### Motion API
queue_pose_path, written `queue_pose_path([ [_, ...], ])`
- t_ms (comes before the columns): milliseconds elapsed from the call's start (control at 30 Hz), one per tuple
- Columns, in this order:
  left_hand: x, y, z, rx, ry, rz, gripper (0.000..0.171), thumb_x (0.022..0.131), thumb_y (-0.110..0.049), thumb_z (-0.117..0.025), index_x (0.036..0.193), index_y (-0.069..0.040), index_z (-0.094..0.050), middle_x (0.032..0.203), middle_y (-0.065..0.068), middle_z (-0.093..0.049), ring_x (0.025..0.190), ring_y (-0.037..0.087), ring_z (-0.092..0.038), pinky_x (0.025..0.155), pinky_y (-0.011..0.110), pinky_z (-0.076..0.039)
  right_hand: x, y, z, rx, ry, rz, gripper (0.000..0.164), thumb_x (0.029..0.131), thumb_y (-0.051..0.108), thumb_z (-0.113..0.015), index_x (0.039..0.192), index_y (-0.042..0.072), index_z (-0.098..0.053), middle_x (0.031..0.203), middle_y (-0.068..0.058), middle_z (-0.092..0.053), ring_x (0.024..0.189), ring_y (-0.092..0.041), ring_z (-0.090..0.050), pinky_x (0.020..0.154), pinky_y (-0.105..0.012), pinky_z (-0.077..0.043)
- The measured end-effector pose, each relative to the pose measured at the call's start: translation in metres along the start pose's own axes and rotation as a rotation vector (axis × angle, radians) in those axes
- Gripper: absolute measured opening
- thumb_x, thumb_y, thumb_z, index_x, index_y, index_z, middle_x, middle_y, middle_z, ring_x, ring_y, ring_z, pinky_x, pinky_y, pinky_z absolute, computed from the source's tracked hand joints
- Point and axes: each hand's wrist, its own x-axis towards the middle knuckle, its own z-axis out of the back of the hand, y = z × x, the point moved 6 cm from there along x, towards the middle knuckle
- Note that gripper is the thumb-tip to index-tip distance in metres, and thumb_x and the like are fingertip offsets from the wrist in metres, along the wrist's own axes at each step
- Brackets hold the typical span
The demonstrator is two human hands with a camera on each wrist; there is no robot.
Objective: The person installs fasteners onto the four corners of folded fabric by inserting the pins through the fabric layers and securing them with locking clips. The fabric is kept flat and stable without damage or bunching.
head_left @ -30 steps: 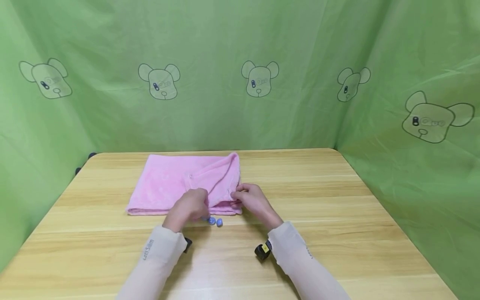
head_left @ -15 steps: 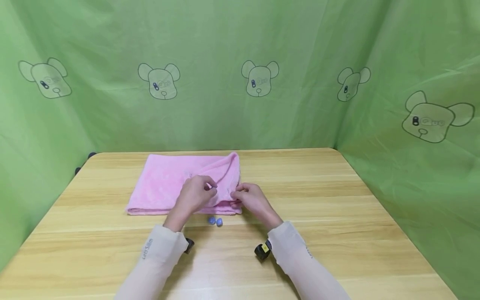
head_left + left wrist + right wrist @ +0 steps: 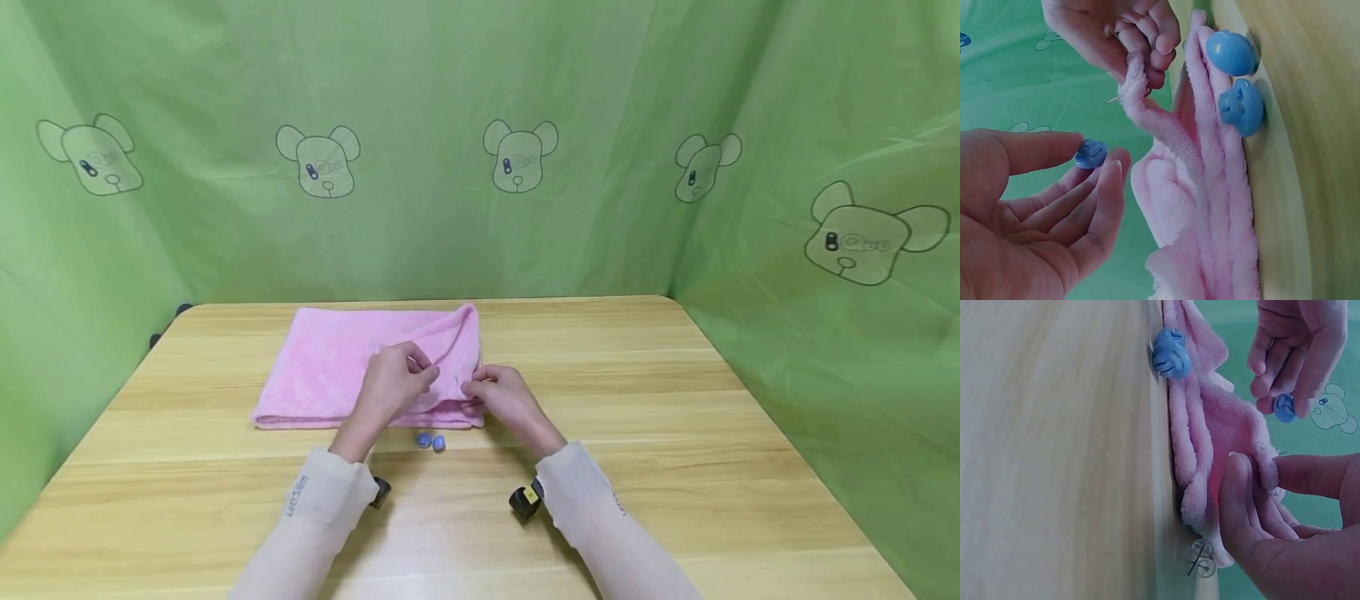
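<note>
My left hand [image 3: 392, 383] holds a small round blue cap [image 3: 1090, 154] between thumb and fingertips, its slotted side partly showing. The cap is apart from the cloth. My right hand [image 3: 510, 402] pinches the raised edge of a folded pink plush cloth [image 3: 322, 358] at its near right corner. Out of that pinched edge sticks a thin metal pin [image 3: 1114, 99]; whatever is at its base is hidden by the cloth and fingers. Two more blue caps [image 3: 1231, 53] lie side by side on the table before the cloth's front edge.
Beside the cloth, low in the right wrist view, are clear plastic discs [image 3: 1204, 556] with a dark pin. The wood-grain table [image 3: 637, 467] reaches back to a green curtain [image 3: 420, 225] printed with bear heads.
My left hand has picked up a blue cap from the table and lifted it up and forward, over the cloth near my right hand. The right hand has stayed put.
</note>
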Motion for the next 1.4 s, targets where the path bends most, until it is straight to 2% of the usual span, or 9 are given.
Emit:
queue_pose_path([
  [100, 0.0, 0.001, -0.002, -0.004, -0.003, -0.008, 0.012, 0.083, -0.013, -0.076, 0.083, -0.008, -0.065, 0.072, 0.003, -0.067, 0.06, 0.015, -0.062, 0.062, 0.034, -0.055, 0.001, -0.002, 0.0, 0.003, -0.001, 0.004, 0.009, 0.09, 0.0, -0.062, 0.095, -0.008, -0.061, 0.084, -0.016, -0.065, 0.072, -0.026, -0.067, 0.07, -0.034, -0.059],
  [300, -0.001, -0.001, -0.003, -0.013, -0.029, -0.084, 0.008, 0.082, -0.006, -0.072, 0.09, -0.007, -0.07, 0.083, 0.006, -0.071, 0.074, 0.02, -0.065, 0.074, 0.041, -0.054, 0.002, -0.003, 0.0, 0.004, 0.002, 0.01, 0.01, 0.091, 0.0, -0.061, 0.095, -0.009, -0.063, 0.085, -0.016, -0.065, 0.073, -0.026, -0.067, 0.07, -0.034, -0.059],
  [500, -0.001, -0.004, -0.005, -0.062, -0.006, -0.133, 0.013, 0.082, -0.002, -0.071, 0.094, -0.006, -0.074, 0.095, 0.006, -0.073, 0.086, 0.021, -0.067, 0.083, 0.042, -0.053, 0.0, -0.002, 0.002, -0.008, -0.006, -0.004, 0.011, 0.091, 0.002, -0.062, 0.097, -0.007, -0.067, 0.086, -0.015, -0.066, 0.073, -0.024, -0.067, 0.071, -0.032, -0.059],
  [633, -0.001, -0.003, -0.007, -0.098, 0.014, -0.117, 0.013, 0.083, -0.003, -0.071, 0.096, -0.004, -0.072, 0.095, 0.005, -0.073, 0.087, 0.021, -0.066, 0.084, 0.042, -0.053, -0.001, -0.001, 0.002, -0.013, -0.006, -0.016, 0.011, 0.091, 0.003, -0.062, 0.096, -0.006, -0.068, 0.086, -0.015, -0.067, 0.073, -0.023, -0.067, 0.071, -0.033, -0.058],
  [800, -0.001, 0.001, -0.011, -0.144, 0.052, -0.064, 0.015, 0.085, -0.004, -0.071, 0.101, -0.005, -0.072, 0.096, 0.004, -0.072, 0.089, 0.021, -0.066, 0.086, 0.043, -0.052, 0.0, -0.001, 0.001, -0.021, -0.004, -0.016, 0.012, 0.091, 0.003, -0.062, 0.097, -0.006, -0.069, 0.086, -0.015, -0.067, 0.073, -0.023, -0.067, 0.071, -0.032, -0.058],
  [1000, -0.001, 0.003, -0.016, -0.145, 0.087, -0.046, 0.02, 0.088, -0.002, -0.067, 0.106, -0.007, -0.072, 0.099, 0.004, -0.072, 0.092, 0.02, -0.065, 0.089, 0.045, -0.049, 0.001, -0.001, 0.001, -0.032, 0.003, -0.001, 0.013, 0.091, 0.004, -0.063, 0.097, -0.006, -0.069, 0.087, -0.016, -0.068, 0.073, -0.024, -0.067, 0.071, -0.032, -0.058],
  [1233, -0.002, 0.005, -0.02, -0.168, 0.083, -0.017, 0.017, 0.088, -0.003, -0.068, 0.103, -0.009, -0.072, 0.094, 0.002, -0.072, 0.089, 0.018, -0.065, 0.089, 0.044, -0.049, 0.001, -0.001, 0.001, -0.035, 0.006, 0.012, 0.013, 0.091, 0.003, -0.063, 0.097, -0.006, -0.069, 0.085, -0.015, -0.068, 0.073, -0.023, -0.067, 0.071, -0.033, -0.059],
  [1400, -0.002, 0.004, -0.021, -0.171, 0.07, -0.028, 0.016, 0.087, -0.002, -0.069, 0.102, -0.009, -0.072, 0.093, 0.002, -0.073, 0.086, 0.016, -0.066, 0.086, 0.042, -0.051, 0.001, -0.002, 0.001, -0.026, 0.008, 0.016, 0.013, 0.091, 0.003, -0.063, 0.096, -0.007, -0.069, 0.084, -0.017, -0.068, 0.072, -0.024, -0.067, 0.07, -0.033, -0.059],
])
